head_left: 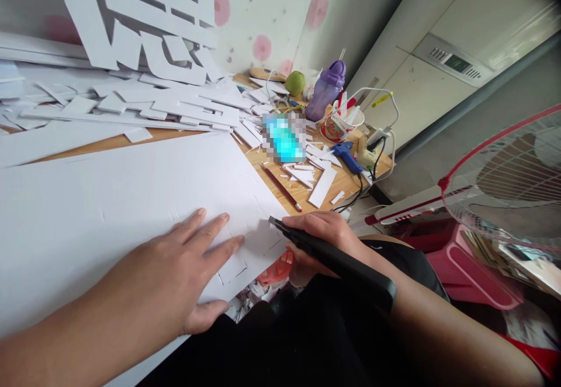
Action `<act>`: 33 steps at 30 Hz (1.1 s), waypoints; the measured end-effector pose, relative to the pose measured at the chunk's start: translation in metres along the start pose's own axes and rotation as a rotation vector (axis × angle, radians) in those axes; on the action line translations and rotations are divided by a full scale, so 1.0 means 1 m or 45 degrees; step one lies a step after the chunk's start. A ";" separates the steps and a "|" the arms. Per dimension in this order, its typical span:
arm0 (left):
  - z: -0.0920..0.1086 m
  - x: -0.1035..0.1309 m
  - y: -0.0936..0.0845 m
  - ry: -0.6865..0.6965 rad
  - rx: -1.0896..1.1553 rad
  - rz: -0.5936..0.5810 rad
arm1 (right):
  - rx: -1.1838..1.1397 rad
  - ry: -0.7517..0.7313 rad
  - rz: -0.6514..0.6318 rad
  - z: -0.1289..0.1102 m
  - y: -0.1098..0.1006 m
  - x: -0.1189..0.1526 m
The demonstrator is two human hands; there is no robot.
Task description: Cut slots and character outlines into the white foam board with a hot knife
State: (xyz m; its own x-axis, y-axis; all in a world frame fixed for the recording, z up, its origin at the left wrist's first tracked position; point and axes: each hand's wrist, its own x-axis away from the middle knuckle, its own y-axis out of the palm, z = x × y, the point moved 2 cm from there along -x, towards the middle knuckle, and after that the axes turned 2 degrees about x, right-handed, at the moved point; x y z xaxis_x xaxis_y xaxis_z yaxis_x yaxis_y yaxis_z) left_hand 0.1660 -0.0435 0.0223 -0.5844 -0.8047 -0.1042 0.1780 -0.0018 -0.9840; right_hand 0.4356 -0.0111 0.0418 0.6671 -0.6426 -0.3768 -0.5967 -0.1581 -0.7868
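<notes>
White board (127,191): steadied by left hand (177,267), fingers spread; knife (335,258) clamped in right hand (329,227); cutting apparently underway, firm bracing needed next.

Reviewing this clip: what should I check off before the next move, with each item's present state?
1. White flat board steadied: ok, the left hand lies spread on it.
2. Long black handheld tool secured: ok, the right hand's grip is closed around it.
3. Left fingers clear of the tool's tip: ok, a gap shows.
4. Tip touching the board: cannot tell.
5. Wooden table free of white scraps: not ok, several lie beyond the dark red pencil.
</notes>
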 end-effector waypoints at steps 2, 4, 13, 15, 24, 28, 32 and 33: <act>0.000 0.000 0.000 -0.001 -0.007 -0.001 | -0.010 -0.004 0.003 -0.001 0.000 0.003; -0.001 0.002 0.000 -0.012 -0.011 -0.015 | 0.003 -0.009 0.008 -0.002 -0.001 0.005; -0.008 0.012 0.015 0.072 -0.057 0.073 | 0.033 -0.001 -0.034 -0.011 -0.009 0.025; -0.006 0.012 0.013 0.012 0.006 0.051 | 0.063 0.007 -0.046 -0.015 -0.011 0.029; -0.004 0.008 0.006 -0.030 0.069 0.053 | 0.073 -0.078 -0.005 -0.020 -0.013 0.031; -0.003 0.010 0.008 -0.029 0.062 0.056 | 0.007 -0.028 -0.032 -0.019 -0.013 0.035; -0.001 0.007 0.005 -0.001 0.002 0.041 | -0.020 -0.022 -0.028 -0.020 -0.016 0.040; -0.001 0.006 0.004 0.032 -0.024 0.028 | -0.033 -0.010 0.005 -0.021 -0.018 0.041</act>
State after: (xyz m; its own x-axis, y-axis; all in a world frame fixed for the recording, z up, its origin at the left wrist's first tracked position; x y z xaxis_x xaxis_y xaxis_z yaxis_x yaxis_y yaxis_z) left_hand 0.1621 -0.0480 0.0176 -0.6005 -0.7892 -0.1289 0.1762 0.0267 -0.9840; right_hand 0.4642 -0.0505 0.0504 0.6683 -0.6374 -0.3834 -0.6103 -0.1751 -0.7726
